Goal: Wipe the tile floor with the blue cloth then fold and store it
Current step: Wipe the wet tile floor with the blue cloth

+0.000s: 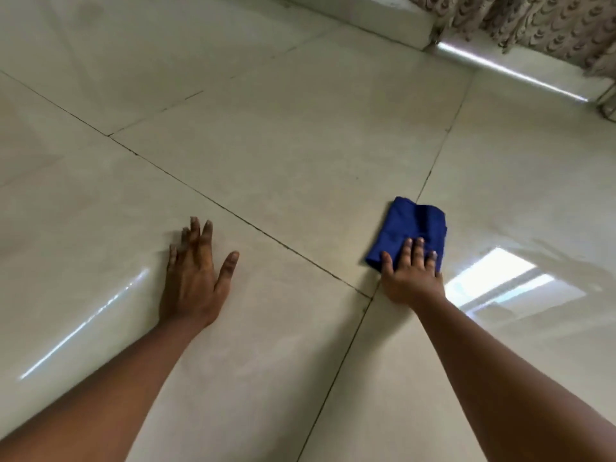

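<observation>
The blue cloth point(410, 225), folded into a thick pad, lies on the glossy cream tile floor point(283, 155) right of centre. My right hand point(411, 278) presses flat on the cloth's near edge, fingers spread over it and palm on the tile. My left hand point(196, 278) rests flat on the floor to the left, fingers apart, holding nothing. A dark grout line runs between the two hands.
A patterned curtain point(546, 25) hangs at the top right above a bright strip of light. A low wall base point(366, 18) runs along the top. A window's reflection point(506, 285) shines on the tile right of my right arm.
</observation>
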